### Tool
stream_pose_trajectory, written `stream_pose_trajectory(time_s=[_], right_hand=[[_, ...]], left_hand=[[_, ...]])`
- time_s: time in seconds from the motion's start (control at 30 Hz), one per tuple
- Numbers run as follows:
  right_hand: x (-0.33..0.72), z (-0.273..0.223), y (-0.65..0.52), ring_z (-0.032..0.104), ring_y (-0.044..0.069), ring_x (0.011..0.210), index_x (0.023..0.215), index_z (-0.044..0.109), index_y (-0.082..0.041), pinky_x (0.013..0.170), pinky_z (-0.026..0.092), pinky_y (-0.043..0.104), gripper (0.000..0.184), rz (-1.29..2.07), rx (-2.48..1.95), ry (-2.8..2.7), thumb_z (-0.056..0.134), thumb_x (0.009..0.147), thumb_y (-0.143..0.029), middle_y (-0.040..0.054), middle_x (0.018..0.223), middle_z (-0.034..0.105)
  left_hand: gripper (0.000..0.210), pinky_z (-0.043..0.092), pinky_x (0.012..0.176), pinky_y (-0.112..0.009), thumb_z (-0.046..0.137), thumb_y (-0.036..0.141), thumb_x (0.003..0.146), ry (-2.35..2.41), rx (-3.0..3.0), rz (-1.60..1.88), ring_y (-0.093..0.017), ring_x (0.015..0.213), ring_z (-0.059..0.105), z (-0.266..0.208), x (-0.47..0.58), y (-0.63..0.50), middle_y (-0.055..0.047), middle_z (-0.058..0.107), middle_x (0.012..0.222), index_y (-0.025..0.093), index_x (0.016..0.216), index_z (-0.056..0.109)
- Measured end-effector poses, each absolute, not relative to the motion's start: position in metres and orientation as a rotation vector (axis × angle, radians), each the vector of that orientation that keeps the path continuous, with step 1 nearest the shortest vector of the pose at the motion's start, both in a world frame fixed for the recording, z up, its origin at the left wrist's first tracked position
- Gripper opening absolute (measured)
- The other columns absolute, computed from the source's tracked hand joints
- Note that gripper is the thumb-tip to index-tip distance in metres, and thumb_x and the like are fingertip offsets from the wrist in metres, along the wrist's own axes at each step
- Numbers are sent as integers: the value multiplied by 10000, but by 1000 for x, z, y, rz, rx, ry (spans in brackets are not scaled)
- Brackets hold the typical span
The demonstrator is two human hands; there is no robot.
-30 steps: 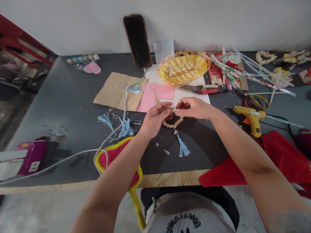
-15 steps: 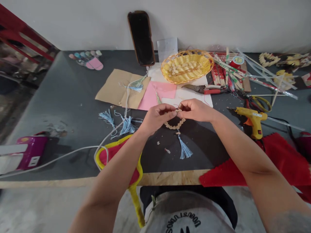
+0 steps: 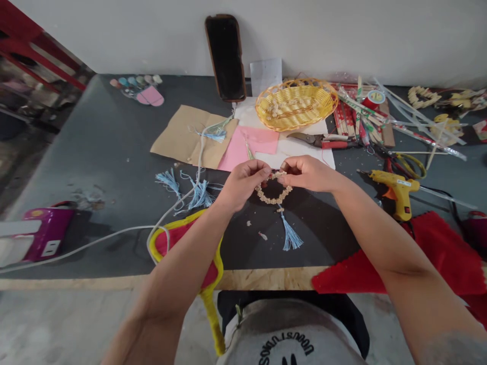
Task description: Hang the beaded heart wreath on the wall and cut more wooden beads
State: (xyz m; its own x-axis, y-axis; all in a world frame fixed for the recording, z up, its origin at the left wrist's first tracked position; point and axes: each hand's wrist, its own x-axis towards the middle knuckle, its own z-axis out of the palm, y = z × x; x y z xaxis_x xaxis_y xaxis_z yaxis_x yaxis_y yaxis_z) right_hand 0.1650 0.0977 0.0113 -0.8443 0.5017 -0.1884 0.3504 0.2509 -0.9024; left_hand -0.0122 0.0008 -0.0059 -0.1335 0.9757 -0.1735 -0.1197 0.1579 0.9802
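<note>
left hand (image 3: 242,186) and right hand (image 3: 311,173) pinching knobbly ring (image 3: 272,200), grey shirt (image 3: 304,319), black lettering (image 3: 285,337) unclear

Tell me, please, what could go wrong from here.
The pale ring is pinched at its far side by the left hand and right hand; a slip might drop it.
The white cable runs beside the loose blue tassels, so a tug could snag their threads.
The glue gun lies near the right forearm; if hot, it might burn skin.
</note>
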Motion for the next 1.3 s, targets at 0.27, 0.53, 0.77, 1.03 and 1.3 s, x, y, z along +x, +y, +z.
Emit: stream_pose_trajectory(time_s=[0.27,0.53,0.77,1.03,1.3], right_hand=[[167,12,100,520,111,600,804,595,-179,567,373,243,246,1694,-824,-2357,647,793,-419,-2,694,641],[167,13,101,547,118,615,806,614,-177,581,382,246,246,1676,-847,-2385,639,788,-420,10,704,665],[166,14,99,550,119,611,778,601,-184,582,377,251,226,1669,-855,-2390,637,785,-407,2,693,661],[166,14,99,526,114,602,782,599,-181,580,370,248,217,1654,-851,-2399,634,786,-394,-2,682,645],[165,11,99,480,105,580,774,595,-179,571,339,250,234,1599,-868,-2437,626,793,-409,-17,649,599]], left_hand=[[304,420,611,-236,775,400,703,1370,1183,1057,-116,660,553,-4,-30,-1,-24,661,766,154,863,694],[251,421,601,-240,752,366,726,1430,1299,1055,-119,648,559,-4,-33,-2,-36,679,753,155,858,718],[213,398,568,-229,755,349,715,1480,1296,1109,-112,608,536,-5,-27,-2,-19,659,699,155,789,711],[181,420,587,-234,725,325,727,1491,1309,1130,-117,619,550,-6,-25,-3,-19,657,713,155,780,691],[104,463,682,-258,648,266,770,1591,1564,1107,-151,726,599,-1,-20,-5,-37,674,790,172,774,691]])
